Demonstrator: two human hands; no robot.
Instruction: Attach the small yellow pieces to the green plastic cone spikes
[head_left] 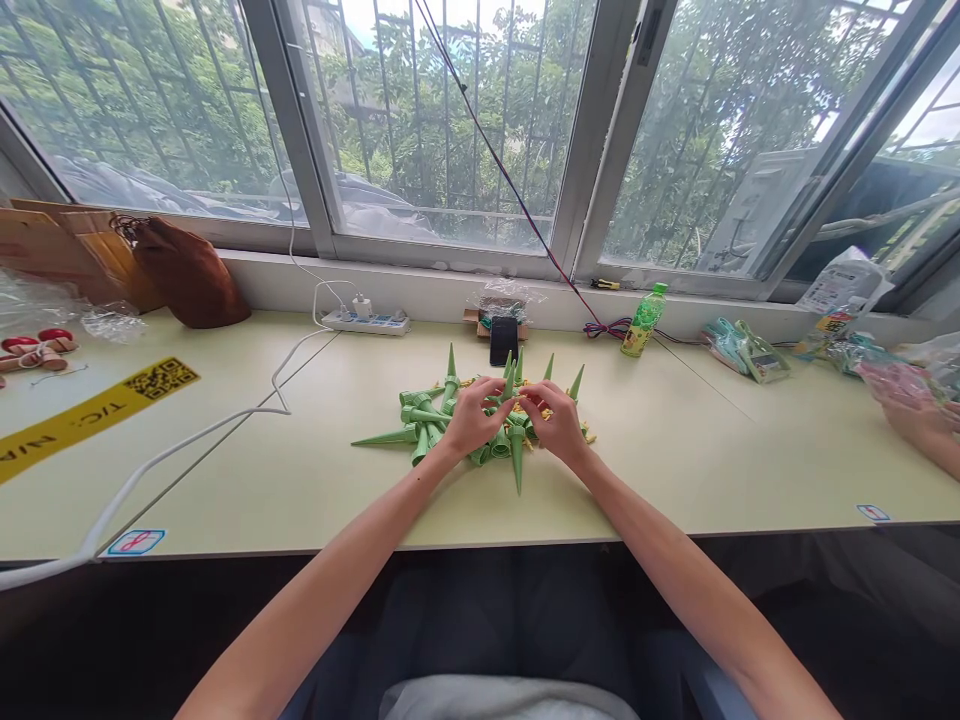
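Above a heap on the table, my left hand (475, 416) is closed around a green plastic watering spike (509, 380), its tip pointing up. My right hand (556, 422) meets it from the right, thumb and fingers pinched together at the spike's near end. Whatever sits in that pinch is too small to make out. Several more green spikes (427, 414) lie tangled under and beside both hands, some standing tip up, others on their sides. Small yellow pieces (589, 436) are scattered among them, partly hidden by my right hand.
Behind the heap lies a black phone (504, 341) against a small box. A green-labelled bottle (643, 322) stands back right, a power strip (367, 321) back left. A white cable (217, 427) crosses the left side. Another person's hand (911, 418) holds pink packaging at far right.
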